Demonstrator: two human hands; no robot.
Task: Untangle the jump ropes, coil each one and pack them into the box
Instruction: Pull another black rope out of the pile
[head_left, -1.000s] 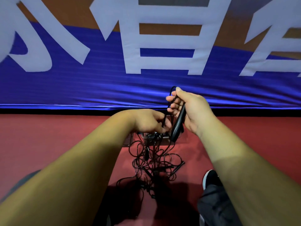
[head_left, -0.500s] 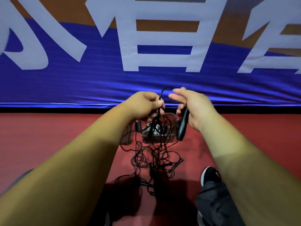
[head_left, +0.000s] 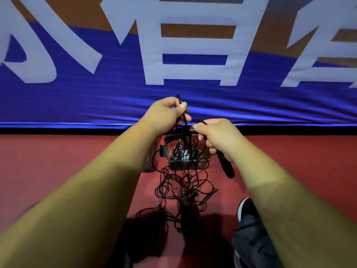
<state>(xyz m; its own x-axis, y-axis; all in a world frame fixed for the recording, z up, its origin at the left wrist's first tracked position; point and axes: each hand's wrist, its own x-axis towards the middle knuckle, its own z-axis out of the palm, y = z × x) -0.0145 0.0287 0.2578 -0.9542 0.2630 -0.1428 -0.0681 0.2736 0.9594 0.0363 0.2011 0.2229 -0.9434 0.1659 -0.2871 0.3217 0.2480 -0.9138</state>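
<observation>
A tangle of thin black jump ropes point(head_left: 183, 188) lies on the red floor, with cords rising to both hands. My left hand point(head_left: 166, 113) pinches cord strands high above the pile. My right hand point(head_left: 218, 136) grips a black handle point(head_left: 226, 166) that sticks out below the palm, and its fingertips pinch a cord. Behind the hanging cords stands a clear plastic box point(head_left: 206, 157) with a few small items inside. Another handle point(head_left: 209, 194) lies at the tangle's right edge.
A blue and orange banner point(head_left: 173, 64) with big white characters runs along the wall just behind the box. My black shoe point(head_left: 246, 207) and dark trouser leg are at the lower right. A clear lid point(head_left: 149, 161) seems to lie left of the box.
My left hand rose from the box up past the right hand, lifting cords. My right hand dropped lower and turned, so the handle now points down and right.
</observation>
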